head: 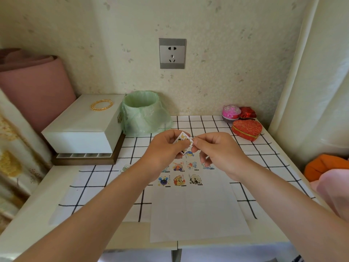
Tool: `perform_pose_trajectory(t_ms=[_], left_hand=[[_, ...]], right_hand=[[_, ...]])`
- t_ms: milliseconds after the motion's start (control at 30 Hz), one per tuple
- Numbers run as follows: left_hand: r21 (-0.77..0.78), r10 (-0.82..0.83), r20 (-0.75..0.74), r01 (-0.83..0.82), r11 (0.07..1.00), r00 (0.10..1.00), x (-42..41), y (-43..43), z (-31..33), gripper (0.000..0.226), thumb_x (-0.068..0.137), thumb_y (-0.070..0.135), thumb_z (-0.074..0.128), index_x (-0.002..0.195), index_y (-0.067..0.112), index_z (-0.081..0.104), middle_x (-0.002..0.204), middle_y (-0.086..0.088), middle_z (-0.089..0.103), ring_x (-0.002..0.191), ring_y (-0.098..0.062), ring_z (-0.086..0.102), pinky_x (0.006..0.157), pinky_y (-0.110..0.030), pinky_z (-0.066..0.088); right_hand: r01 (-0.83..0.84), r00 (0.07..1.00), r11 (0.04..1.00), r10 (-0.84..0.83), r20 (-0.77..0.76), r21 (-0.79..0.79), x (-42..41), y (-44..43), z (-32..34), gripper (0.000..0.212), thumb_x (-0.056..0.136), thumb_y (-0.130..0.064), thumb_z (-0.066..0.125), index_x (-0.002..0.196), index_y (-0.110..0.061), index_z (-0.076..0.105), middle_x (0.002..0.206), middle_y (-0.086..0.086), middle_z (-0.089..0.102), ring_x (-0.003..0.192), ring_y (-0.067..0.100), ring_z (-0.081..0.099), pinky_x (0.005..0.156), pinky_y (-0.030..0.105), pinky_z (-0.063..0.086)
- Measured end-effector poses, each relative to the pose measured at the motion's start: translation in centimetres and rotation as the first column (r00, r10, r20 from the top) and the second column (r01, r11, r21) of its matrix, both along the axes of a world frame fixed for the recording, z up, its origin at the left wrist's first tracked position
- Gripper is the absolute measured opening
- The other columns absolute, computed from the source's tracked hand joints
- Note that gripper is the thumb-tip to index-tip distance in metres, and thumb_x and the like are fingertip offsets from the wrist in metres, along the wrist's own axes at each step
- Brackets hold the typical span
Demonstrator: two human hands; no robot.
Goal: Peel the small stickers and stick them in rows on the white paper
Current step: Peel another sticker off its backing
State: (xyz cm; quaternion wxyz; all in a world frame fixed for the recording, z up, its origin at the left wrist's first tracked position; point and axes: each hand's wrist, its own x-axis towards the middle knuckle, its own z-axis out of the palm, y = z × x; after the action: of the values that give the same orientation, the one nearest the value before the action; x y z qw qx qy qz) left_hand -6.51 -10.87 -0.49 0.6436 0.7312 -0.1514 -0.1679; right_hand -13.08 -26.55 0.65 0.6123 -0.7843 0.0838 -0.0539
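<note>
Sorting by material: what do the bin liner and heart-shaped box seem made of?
Bin liner: thin translucent green plastic film, crinkled and draped. Heart-shaped box: apparently red fabric with gold pattern and trim, slightly shiny; its core is hidden.

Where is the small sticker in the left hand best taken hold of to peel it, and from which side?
Probably at its right corner, from the right. The left hand grips the sticker across its left part, thumb on the face, so only that corner sticks out free, toward the right hand, which pinches there. It is thin and flat, so a corner lifts easiest.
</note>
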Motion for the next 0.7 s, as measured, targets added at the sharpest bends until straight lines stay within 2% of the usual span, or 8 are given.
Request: perform_pose_trajectory(t_ms=[100,167,233,267,333,433,567,700], left_hand=[[0.028,0.044,0.028,-0.045,0.999,0.999,-0.3,-0.1,0.0,0.019,0.091,0.021,0.069,0.109,0.026,0.069,0.102,0.004,0.072,0.084,-0.009,0.065,0.073,-0.023,0.055],[0.103,0.125,0.138,-0.14,0.985,0.983,-0.5,-0.1,-0.1,0.026,0.088,0.029,0.073,0.112,0.033,0.064,0.107,0.012,0.065,0.085,-0.005,0.061,0.071,-0.023,0.053],[0.138,0.189,0.255,-0.229,0.964,0.948,-0.7,-0.1,-0.1,0.025,0.084,0.032,0.077,0.104,0.032,0.062,0.101,0.013,0.062,0.078,-0.003,0.058,0.065,-0.023,0.051],[0.133,0.197,0.265,-0.238,0.962,0.944,-0.7,-0.1,0.0,0.021,0.084,0.031,0.077,0.098,0.028,0.063,0.095,0.011,0.064,0.073,-0.004,0.06,0.062,-0.024,0.052],[0.11,0.145,0.187,-0.168,0.98,0.972,-0.8,-0.1,0.3,0.008,0.087,0.025,0.074,0.09,0.02,0.068,0.085,0.003,0.072,0.068,-0.009,0.066,0.062,-0.026,0.056],[0.08,0.056,0.066,-0.061,0.995,0.996,-1.0,-0.1,0.7,0.012,0.093,0.023,0.067,0.09,0.015,0.074,0.084,0.0,0.076,0.07,-0.014,0.071,0.07,-0.033,0.061],[0.097,0.067,0.066,-0.073,0.993,0.996,-1.0,0.2,0.8,0.009,0.09,0.022,0.071,0.087,0.016,0.076,0.083,0.0,0.077,0.074,-0.017,0.073,0.072,-0.035,0.062],[0.124,0.077,0.075,-0.086,0.989,0.994,-0.9,0.4,0.9,0.007,0.089,0.017,0.07,0.084,0.015,0.075,0.08,0.001,0.076,0.071,-0.016,0.073,0.068,-0.032,0.062]], right_hand=[[0.008,1.0,1.0,-0.008,0.01,0.012,0.0,0.0,0.0,0.019,0.099,-0.014,0.059,0.087,-0.011,0.075,0.076,-0.003,0.072,0.05,0.013,0.053,0.048,0.023,0.045],[0.024,1.0,1.0,-0.024,0.02,-0.009,0.0,0.1,-0.1,0.02,0.099,-0.014,0.059,0.085,-0.011,0.074,0.073,-0.004,0.071,0.049,0.012,0.052,0.047,0.023,0.045],[0.044,0.999,0.998,-0.042,0.033,-0.042,0.0,0.3,-0.2,0.02,0.098,-0.014,0.06,0.084,-0.01,0.074,0.067,-0.006,0.069,0.047,0.01,0.052,0.046,0.022,0.045],[0.054,0.998,0.997,-0.051,0.042,-0.052,0.0,0.4,-0.2,0.02,0.098,-0.014,0.06,0.083,-0.01,0.074,0.063,-0.007,0.068,0.046,0.01,0.051,0.045,0.022,0.045],[0.073,0.996,0.994,-0.068,0.065,-0.079,0.1,0.5,-0.2,0.021,0.098,-0.014,0.06,0.082,-0.012,0.074,0.058,-0.009,0.065,0.044,0.009,0.051,0.045,0.023,0.044],[0.088,0.993,0.982,-0.073,0.095,-0.166,0.2,0.6,-0.4,0.023,0.098,-0.016,0.06,0.078,-0.018,0.072,0.049,-0.014,0.06,0.043,0.006,0.05,0.047,0.021,0.043],[0.084,0.989,0.967,-0.052,0.137,-0.24,0.4,0.6,-0.5,0.024,0.097,-0.017,0.06,0.077,-0.025,0.071,0.049,-0.021,0.06,0.043,0.0,0.052,0.047,0.013,0.038],[0.105,0.983,0.948,-0.053,0.177,-0.301,0.7,0.7,-0.9,0.02,0.094,-0.023,0.064,0.078,-0.032,0.072,0.063,-0.024,0.067,0.052,-0.003,0.058,0.057,0.02,0.045]])
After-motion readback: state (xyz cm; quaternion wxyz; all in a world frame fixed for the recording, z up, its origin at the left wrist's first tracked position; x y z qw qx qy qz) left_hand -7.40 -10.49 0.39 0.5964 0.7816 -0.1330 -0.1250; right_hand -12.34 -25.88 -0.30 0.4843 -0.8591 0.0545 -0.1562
